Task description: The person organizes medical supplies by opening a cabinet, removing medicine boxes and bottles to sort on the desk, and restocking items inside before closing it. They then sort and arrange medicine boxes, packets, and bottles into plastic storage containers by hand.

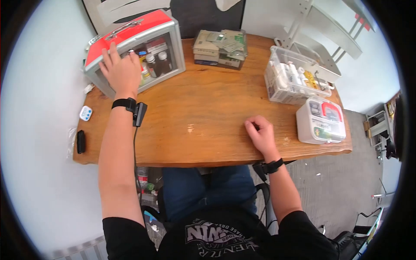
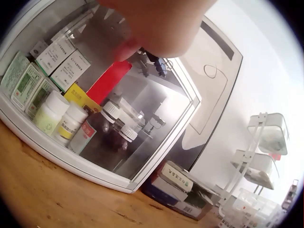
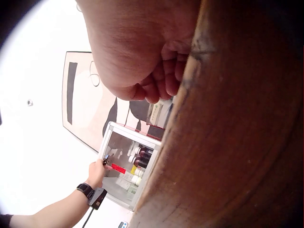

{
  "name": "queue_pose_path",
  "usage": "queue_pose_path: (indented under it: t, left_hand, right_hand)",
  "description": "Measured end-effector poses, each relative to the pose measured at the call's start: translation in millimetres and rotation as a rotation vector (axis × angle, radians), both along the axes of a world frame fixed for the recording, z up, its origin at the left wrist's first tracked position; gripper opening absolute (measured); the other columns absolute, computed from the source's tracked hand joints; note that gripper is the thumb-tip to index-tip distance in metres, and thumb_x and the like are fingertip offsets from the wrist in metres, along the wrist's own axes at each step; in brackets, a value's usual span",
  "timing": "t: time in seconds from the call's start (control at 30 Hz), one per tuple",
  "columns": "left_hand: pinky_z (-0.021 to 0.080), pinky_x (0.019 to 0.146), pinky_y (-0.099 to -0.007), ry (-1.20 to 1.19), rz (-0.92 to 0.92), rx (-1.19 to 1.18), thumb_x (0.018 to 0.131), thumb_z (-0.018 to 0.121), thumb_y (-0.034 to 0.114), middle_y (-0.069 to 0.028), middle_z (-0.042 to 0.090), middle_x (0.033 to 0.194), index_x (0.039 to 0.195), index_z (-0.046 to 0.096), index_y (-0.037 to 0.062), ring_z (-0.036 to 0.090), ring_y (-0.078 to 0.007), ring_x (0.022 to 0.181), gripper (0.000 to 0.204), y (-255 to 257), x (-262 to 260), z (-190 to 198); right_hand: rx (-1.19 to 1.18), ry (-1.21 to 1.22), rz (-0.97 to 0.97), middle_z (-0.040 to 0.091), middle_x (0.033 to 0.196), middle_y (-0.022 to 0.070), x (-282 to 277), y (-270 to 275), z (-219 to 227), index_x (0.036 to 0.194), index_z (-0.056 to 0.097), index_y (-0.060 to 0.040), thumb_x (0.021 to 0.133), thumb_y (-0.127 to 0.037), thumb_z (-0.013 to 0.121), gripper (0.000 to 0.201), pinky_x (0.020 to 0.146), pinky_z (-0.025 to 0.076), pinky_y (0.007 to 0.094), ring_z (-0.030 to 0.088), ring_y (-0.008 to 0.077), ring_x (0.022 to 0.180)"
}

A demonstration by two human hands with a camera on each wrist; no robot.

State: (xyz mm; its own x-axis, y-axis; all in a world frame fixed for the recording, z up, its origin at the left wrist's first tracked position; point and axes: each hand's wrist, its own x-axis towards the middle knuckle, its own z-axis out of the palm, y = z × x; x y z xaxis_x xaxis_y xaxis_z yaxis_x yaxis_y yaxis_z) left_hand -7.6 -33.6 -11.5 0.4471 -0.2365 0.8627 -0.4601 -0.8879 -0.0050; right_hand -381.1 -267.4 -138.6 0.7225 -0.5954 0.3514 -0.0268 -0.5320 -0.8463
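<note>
My left hand [image 1: 122,71] lies over the upper front edge of a medicine case [image 1: 151,21] with a red top and silver frame. Its fingers stretch onto the red lid, and the thumb side is at the clear front near a dark latch [image 2: 159,64]. Behind the front panel stand brown bottles [image 2: 95,128], white bottles [image 2: 50,111] and several medicine boxes [image 2: 57,57]. A metal handle [image 1: 125,28] sits on top. My right hand [image 1: 261,133] rests near the table's front edge, fingers loosely curled, holding nothing.
A clear box of packets [image 1: 240,65] stands at the back. To the right are an uncovered clear bin [image 1: 273,93] of white bottles and a white lidded box [image 1: 305,130]. A black object [image 1: 81,141] and a small white-and-blue item [image 1: 86,113] lie on the left of the wooden table [image 1: 203,112].
</note>
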Motion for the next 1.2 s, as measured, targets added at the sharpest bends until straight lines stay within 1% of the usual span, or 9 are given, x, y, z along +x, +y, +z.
queue_pose_path:
  t: [0.17, 0.37, 0.77, 0.87, 0.9, 0.97, 1.03, 1.1, 1.2]
  left_hand:
    - [0.024, 0.122, -0.0634, 0.030, -0.045, -0.112, 0.103, 0.053, 0.034, -0.0078, 0.043, 0.164, 0.091, 0.085, 0.0062, 0.032, -0.0388, 0.154, 0.043, -3.8, 3.8, -6.4]
    - [0.021, 0.123, -0.0669, 0.022, -0.127, -0.101, 0.102, 0.056, 0.032, -0.0094, 0.042, 0.165, 0.091, 0.084, 0.0046, 0.030, -0.0410, 0.154, 0.041, 4.8, 10.5, -10.6]
    - [0.029, 0.118, -0.0668, -0.066, -0.309, -0.023, 0.100, 0.062, 0.029, -0.0130, 0.046, 0.161, 0.090, 0.082, 0.0034, 0.037, -0.0455, 0.148, 0.034, 54.2, 45.5, -10.0]
    - [0.030, 0.119, -0.0634, -0.006, -0.168, 0.022, 0.101, 0.063, 0.029, -0.0171, 0.044, 0.161, 0.101, 0.081, 0.0052, 0.038, -0.0451, 0.148, 0.030, 55.5, 17.6, -9.2]
    - [0.030, 0.119, -0.0634, -0.009, -0.154, 0.030, 0.101, 0.063, 0.029, -0.0171, 0.044, 0.161, 0.101, 0.081, 0.0052, 0.038, -0.0451, 0.148, 0.030, 57.2, 10.7, -16.3]
    - [0.031, 0.120, -0.0583, 0.029, -0.314, -0.221, 0.102, 0.063, 0.028, -0.0223, 0.043, 0.160, 0.114, 0.078, 0.0069, 0.040, -0.0452, 0.146, 0.029, 62.1, -8.0, -50.9]
    - [0.032, 0.120, -0.0518, 0.224, -0.324, -0.261, 0.103, 0.063, 0.029, -0.0254, 0.043, 0.159, 0.122, 0.075, 0.0070, 0.041, -0.0454, 0.144, 0.031, 70.2, -24.5, -86.1]
    - [0.038, 0.117, -0.0469, 0.606, -0.418, -0.398, 0.102, 0.066, 0.029, -0.0250, 0.048, 0.153, 0.117, 0.076, 0.0034, 0.047, -0.0425, 0.139, 0.032, 75.7, -24.5, -122.8]
    - [0.042, 0.112, -0.0436, 0.742, -0.432, -0.416, 0.100, 0.067, 0.029, -0.0244, 0.058, 0.142, 0.110, 0.076, 0.0000, 0.053, -0.0383, 0.133, 0.032, 78.4, -28.9, -140.9]
  right_hand:
    - [0.003, 0.022, -0.003, 0.069, 0.084, 0.0102, 0.2, 0.9, 2.2, 0.093, 0.073, 0.0009, 0.095, -0.012, 0.074, 0.013, 0.067, 0.052, 0.0311, 0.064, 0.0175, 0.073]
    - [0.039, 0.030, 0.006, 0.069, 0.085, 0.0091, -0.1, -2.7, -3.9, 0.095, 0.073, 0.0009, 0.096, -0.013, 0.073, 0.013, 0.068, 0.052, 0.0294, 0.064, 0.0155, 0.073]
    - [0.072, -0.017, 0.015, 0.070, 0.083, 0.0061, 2.2, -10.5, -14.2, 0.096, 0.074, 0.0021, 0.097, -0.013, 0.074, 0.015, 0.068, 0.052, 0.0281, 0.063, 0.0114, 0.073]
    - [0.104, -0.048, 0.025, 0.069, 0.081, 0.0044, 3.5, -15.5, -24.0, 0.096, 0.074, 0.0017, 0.098, -0.014, 0.074, 0.016, 0.067, 0.051, 0.0275, 0.061, 0.0100, 0.071]
    - [0.112, -0.050, 0.039, 0.069, 0.081, 0.0044, 4.3, -14.4, -23.2, 0.096, 0.074, 0.0017, 0.098, -0.014, 0.074, 0.016, 0.067, 0.051, 0.0275, 0.061, 0.0100, 0.071]
    - [0.095, -0.008, 0.015, 0.068, 0.081, 0.0025, 3.7, -14.3, -20.5, 0.096, 0.074, 0.0014, 0.098, -0.014, 0.074, 0.015, 0.066, 0.050, 0.0268, 0.060, 0.0092, 0.070]
    - [0.147, 0.014, 0.022, 0.068, 0.082, 0.0018, 4.1, -18.1, -24.0, 0.097, 0.074, 0.0014, 0.099, -0.014, 0.073, 0.016, 0.068, 0.050, 0.0260, 0.060, 0.0087, 0.072]
    - [0.185, 0.048, 0.024, 0.068, 0.083, 0.0012, 5.7, -20.4, -20.0, 0.099, 0.074, 0.0014, 0.099, -0.015, 0.072, 0.016, 0.070, 0.049, 0.0252, 0.060, 0.0082, 0.074]
    - [0.383, 0.105, 0.129, 0.070, 0.091, 0.0023, 9.0, -30.7, 6.6, 0.104, 0.073, 0.0006, 0.102, -0.021, 0.070, 0.022, 0.078, 0.050, 0.0243, 0.062, 0.0090, 0.085]
